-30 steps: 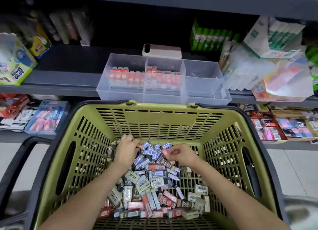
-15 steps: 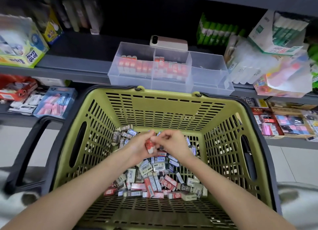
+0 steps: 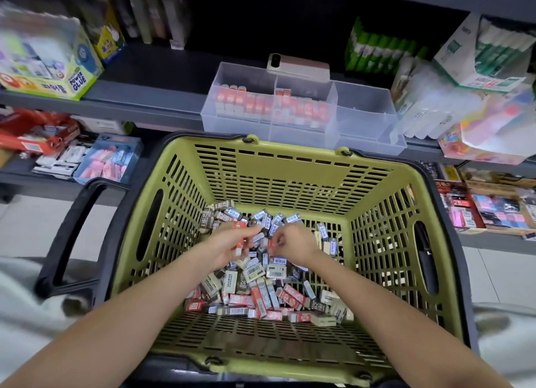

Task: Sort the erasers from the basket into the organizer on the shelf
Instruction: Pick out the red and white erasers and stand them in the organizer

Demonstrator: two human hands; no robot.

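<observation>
A green basket (image 3: pixel 272 170) holds a pile of several small erasers (image 3: pixel 261 289) in red, blue, black and cream sleeves. My left hand (image 3: pixel 229 242) hovers over the pile and grips red-and-white erasers (image 3: pixel 239 244). My right hand (image 3: pixel 293 242) sits just to its right, fingers curled, pinching a small red eraser (image 3: pixel 271 244). The clear three-compartment organizer (image 3: pixel 362 120) stands on the shelf behind the basket. Its left and middle compartments hold rows of red erasers (image 3: pixel 269 106); the right compartment looks bare.
A phone (image 3: pixel 298 65) lies behind the organizer. A Power Glue box (image 3: pixel 52 68) stands at the left, green glue sticks (image 3: pixel 380 54) and plastic-wrapped packs (image 3: pixel 464 103) at the right. Lower shelves hold more stationery. The basket's black handle (image 3: pixel 72 233) hangs left.
My hands came together over the pile, then parted slightly. A red eraser passed into my left hand, and my right hand now pinches another. The camera tilted down.
</observation>
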